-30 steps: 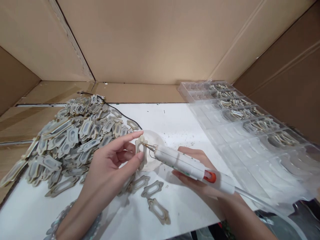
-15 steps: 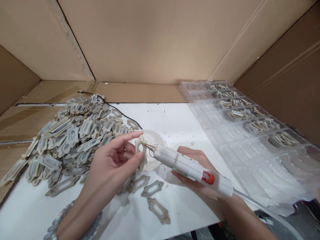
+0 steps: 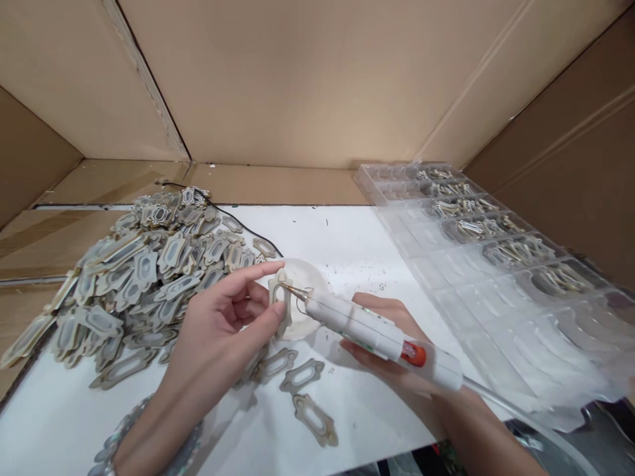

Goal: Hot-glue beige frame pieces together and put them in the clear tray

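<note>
Between thumb and fingers, my left hand (image 3: 225,327) holds upright a small beige frame-shaped piece (image 3: 280,311) with a long opening. My right hand (image 3: 384,330) grips a white corded pen tool (image 3: 364,327), shaped like a soldering iron, with a red-orange switch. Its pointed metal tip (image 3: 295,289) meets or nearly meets the upper part of the frame piece; contact is hard to make out. Behind the tip stands a round translucent dish (image 3: 305,325). Several loose frame pieces (image 3: 315,420) lie below my hands. The right fingers are partly hidden behind the tool.
A large heap of similar frame pieces (image 3: 143,277) covers the left side. On the right, a clear compartment tray (image 3: 476,277) holds pieces in its far-side compartments. A black cord (image 3: 243,226) runs past the heap. Cardboard walls (image 3: 307,79) enclose the white work surface (image 3: 347,231), dotted with dark crumbs.
Almost nothing differs. Both hands, the frame piece and the tool stay in nearly the same place, with only a very slight shift of the whole view.
</note>
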Demonstrator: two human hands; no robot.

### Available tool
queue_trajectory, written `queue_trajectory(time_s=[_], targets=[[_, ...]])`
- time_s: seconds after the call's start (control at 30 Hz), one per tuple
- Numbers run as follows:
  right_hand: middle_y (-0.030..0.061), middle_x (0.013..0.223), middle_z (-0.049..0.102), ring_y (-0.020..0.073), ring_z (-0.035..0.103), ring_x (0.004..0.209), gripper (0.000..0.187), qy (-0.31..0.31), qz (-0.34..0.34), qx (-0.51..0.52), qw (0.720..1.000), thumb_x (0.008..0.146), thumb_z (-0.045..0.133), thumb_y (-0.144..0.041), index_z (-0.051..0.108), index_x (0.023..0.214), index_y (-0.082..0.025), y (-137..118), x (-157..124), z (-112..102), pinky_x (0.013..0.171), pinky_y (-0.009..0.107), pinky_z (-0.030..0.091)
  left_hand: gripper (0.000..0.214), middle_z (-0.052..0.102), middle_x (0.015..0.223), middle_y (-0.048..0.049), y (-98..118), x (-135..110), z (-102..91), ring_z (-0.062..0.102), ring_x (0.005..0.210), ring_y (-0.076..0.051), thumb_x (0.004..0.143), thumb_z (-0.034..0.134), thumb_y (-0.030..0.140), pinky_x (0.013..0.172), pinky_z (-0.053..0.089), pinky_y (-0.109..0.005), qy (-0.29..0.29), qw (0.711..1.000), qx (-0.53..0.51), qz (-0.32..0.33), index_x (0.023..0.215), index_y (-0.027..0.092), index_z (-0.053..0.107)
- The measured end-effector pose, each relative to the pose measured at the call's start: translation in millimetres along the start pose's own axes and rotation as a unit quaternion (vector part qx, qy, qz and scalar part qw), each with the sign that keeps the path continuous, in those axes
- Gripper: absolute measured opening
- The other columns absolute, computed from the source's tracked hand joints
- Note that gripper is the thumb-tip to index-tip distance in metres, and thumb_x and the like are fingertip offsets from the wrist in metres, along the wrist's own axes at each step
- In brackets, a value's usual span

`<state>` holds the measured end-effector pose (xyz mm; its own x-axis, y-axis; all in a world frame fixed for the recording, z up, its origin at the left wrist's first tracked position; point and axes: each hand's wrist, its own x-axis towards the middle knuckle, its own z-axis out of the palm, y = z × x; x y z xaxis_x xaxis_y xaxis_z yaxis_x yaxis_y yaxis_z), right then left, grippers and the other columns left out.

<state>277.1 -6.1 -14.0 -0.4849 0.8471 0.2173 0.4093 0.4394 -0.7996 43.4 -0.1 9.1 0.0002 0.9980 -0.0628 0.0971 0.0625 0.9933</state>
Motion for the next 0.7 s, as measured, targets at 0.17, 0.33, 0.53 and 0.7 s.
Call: queue_trajectory(time_s=[0.17,0.33,0.53,0.7], targets=[[-0.0018,0.066,0.044,0.0121,0.042,0.055,0.035,0.0,0.003,0.006,1.0,0.094,0.056,-0.028,0.037,0.066,-0.023,-0.8,-1.1,0.7,0.05,0.028,0.032,0.039,0.06,0.068,0.0016,0.4,0.8,-1.3,0.057,0.059,-0.009,0.075,0.079,0.03,0.052,0.048,-0.014,0.003,1.0,0.008,-0.001,0.113,0.023,0.076],[-0.0019,0.066,0.045,0.0119,0.041,0.054,0.032,0.006,0.024,0.015,1.0,0.093,0.058,-0.029,0.039,0.069,-0.023,-0.9,-1.7,1.0,0.048,0.028,0.031,0.041,0.06,0.068,0.0016,1.1,1.3,-1.1,0.058,0.058,-0.01,0.074,0.078,0.032,0.053,0.049,-0.017,0.004,1.0,0.022,0.009,0.114,0.021,0.075],[-0.0018,0.065,0.045,0.0127,0.043,0.056,0.031,0.006,0.009,0.019,1.0,0.09,0.057,-0.022,0.038,0.066,-0.022,-3.2,0.0,-0.4,0.05,0.027,0.031,0.035,0.064,0.071,0.001,0.5,-2.9,2.9,0.06,0.064,-0.012,0.08,0.072,0.032,0.058,0.049,-0.018,0.051,0.988,0.125,0.079,0.113,0.024,0.076],[-0.0031,0.065,0.043,0.0116,0.041,0.054,0.034,0.02,0.019,-0.002,1.0,0.089,0.058,-0.019,0.035,0.064,-0.023,0.5,-0.6,-1.3,0.049,0.026,0.031,0.026,0.073,0.081,-0.0006,0.4,-5.6,4.4,0.064,0.069,-0.014,0.089,0.061,0.032,0.07,0.052,-0.022,0.093,0.934,0.28,0.202,0.109,0.03,0.077]])
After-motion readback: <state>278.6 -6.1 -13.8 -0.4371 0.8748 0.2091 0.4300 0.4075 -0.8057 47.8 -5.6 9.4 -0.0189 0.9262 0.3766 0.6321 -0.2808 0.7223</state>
